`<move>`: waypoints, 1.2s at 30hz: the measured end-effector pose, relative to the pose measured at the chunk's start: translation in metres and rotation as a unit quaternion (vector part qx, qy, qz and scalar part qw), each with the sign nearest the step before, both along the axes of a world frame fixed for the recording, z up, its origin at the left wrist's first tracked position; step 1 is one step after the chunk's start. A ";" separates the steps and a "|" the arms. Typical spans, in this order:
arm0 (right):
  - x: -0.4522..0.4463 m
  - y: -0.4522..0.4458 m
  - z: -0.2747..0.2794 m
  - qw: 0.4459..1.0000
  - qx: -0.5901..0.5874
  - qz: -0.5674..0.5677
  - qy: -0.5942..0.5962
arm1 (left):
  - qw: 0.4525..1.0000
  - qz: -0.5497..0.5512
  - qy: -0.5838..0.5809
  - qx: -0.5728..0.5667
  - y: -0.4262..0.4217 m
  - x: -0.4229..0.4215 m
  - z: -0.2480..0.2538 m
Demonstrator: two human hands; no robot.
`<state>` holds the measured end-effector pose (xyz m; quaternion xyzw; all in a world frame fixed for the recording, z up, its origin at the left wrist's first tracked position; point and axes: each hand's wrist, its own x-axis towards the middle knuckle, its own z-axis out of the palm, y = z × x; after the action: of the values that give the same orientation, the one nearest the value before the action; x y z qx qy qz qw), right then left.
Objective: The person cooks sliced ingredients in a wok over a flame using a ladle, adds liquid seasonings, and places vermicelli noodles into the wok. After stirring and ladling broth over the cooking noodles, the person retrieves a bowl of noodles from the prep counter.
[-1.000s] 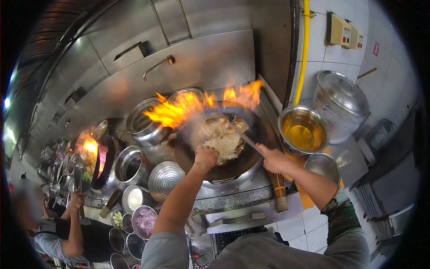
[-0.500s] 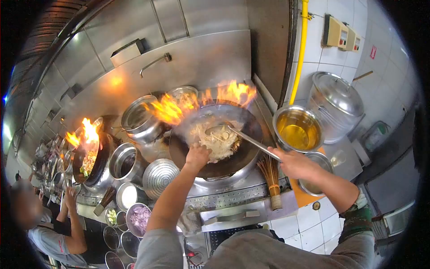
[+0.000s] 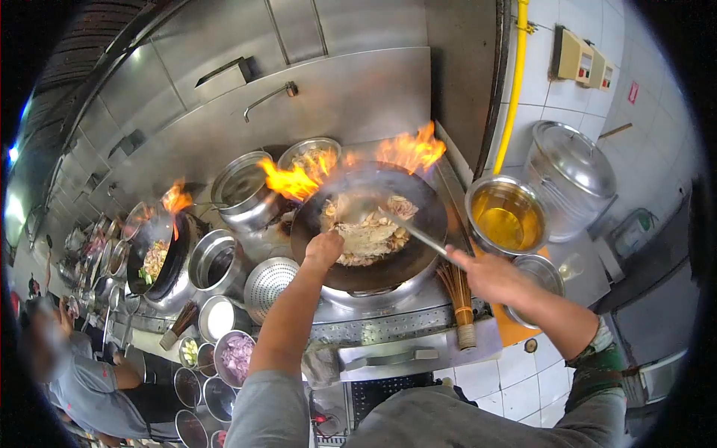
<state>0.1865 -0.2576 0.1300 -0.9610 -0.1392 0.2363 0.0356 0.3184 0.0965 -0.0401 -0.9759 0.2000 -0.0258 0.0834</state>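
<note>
My right hand (image 3: pixel 497 278) is closed around the long handle of a metal ladle (image 3: pixel 424 240). The ladle's bowl is blurred and reaches into pale, strip-like food (image 3: pixel 377 240) in a large dark wok (image 3: pixel 351 280). Over the left part of the wok is my left hand (image 3: pixel 324 248), its fingers curled closed. What those fingers hold, if anything, is hidden. Flames (image 3: pixel 411 149) rise behind the wok's far rim.
A pot of yellow oil (image 3: pixel 508 216) and a lidded pot (image 3: pixel 575 168) stand right. A bamboo brush (image 3: pixel 457 302) lies near the wok. Left are a perforated strainer (image 3: pixel 270 287), chopped purple onion (image 3: pixel 237 357), a second wok (image 3: pixel 178 257) and a co-worker (image 3: pixel 97 388).
The ladle's bowl has swept left through the food, which lies spread differently. My left hand has risen slightly. Flames at the second wok have shrunk, and the co-worker's arm has pulled back from it.
</note>
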 end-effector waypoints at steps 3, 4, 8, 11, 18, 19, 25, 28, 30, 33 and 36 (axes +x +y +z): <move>0.005 -0.013 -0.016 0.999 0.027 0.026 -0.016 | 0.999 -0.023 -0.006 -0.029 0.011 0.019 -0.032; 0.009 -0.012 -0.009 1.000 0.026 0.010 0.002 | 0.999 -0.021 -0.006 -0.028 0.009 0.017 -0.029; -0.007 -0.003 0.006 0.999 0.027 -0.023 0.003 | 0.999 0.009 -0.006 -0.037 0.002 0.017 -0.025; -0.004 -0.004 -0.015 0.998 0.050 -0.024 0.018 | 0.999 0.027 -0.005 -0.047 -0.006 0.016 -0.025; -0.012 -0.015 -0.004 0.991 0.121 -0.059 0.014 | 0.993 -0.061 0.044 -0.087 0.020 0.023 -0.052; -0.013 -0.013 -0.012 0.995 0.091 -0.041 0.022 | 0.987 -0.062 0.052 -0.137 0.017 0.013 -0.035; -0.008 -0.017 -0.010 0.993 0.114 -0.021 -0.012 | 0.992 0.003 0.087 -0.092 0.011 0.018 -0.020; -0.015 -0.002 -0.006 0.997 0.048 -0.026 0.062 | 0.993 0.071 0.021 -0.091 0.024 0.036 -0.066; -0.013 -0.007 -0.016 0.997 0.064 -0.019 0.029 | 0.991 0.002 0.085 -0.104 0.013 0.024 -0.035; -0.013 -0.005 0.002 0.999 0.037 0.029 -0.024 | 0.996 0.019 0.021 -0.084 0.032 0.023 -0.059; -0.026 -0.003 0.011 0.999 0.044 0.020 0.011 | 0.971 0.037 -0.091 -0.217 -0.029 -0.097 0.079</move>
<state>0.1609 -0.2609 0.1410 -0.9529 -0.1682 0.2408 0.0750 0.2209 0.0676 0.0393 -0.9709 0.1453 -0.1543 -0.1117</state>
